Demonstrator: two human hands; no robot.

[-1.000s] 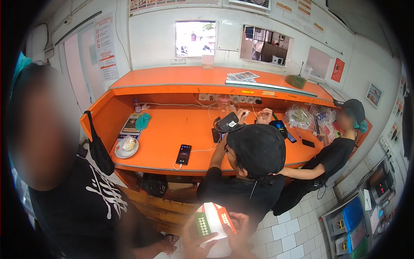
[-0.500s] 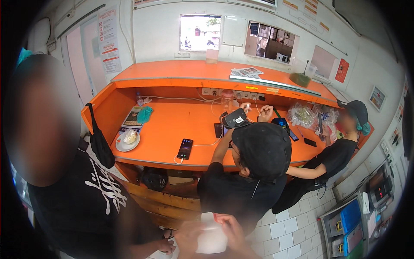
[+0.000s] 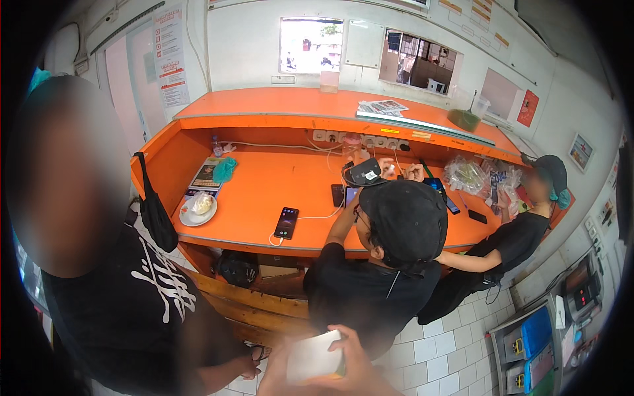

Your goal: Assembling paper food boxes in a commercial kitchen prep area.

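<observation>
The white box (image 3: 316, 357) is showing only its pale back, and its lower part is running off the frame's bottom edge. The right hand (image 3: 353, 369) is curling over its right side, gripping it. The left hand (image 3: 277, 368) beside the box is largely cut off; its grip is unclear.

A small shop or service booth: an orange surface (image 3: 277, 185) with charging phones (image 3: 286, 222) along a socket strip (image 3: 360, 139), wall notices (image 3: 170, 63), a serving window (image 3: 310, 45), and white floor tiles (image 3: 456, 343).

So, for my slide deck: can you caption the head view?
Both hands, right hand and left hand, hold a small white box behind people seated at an orange counter.
</observation>
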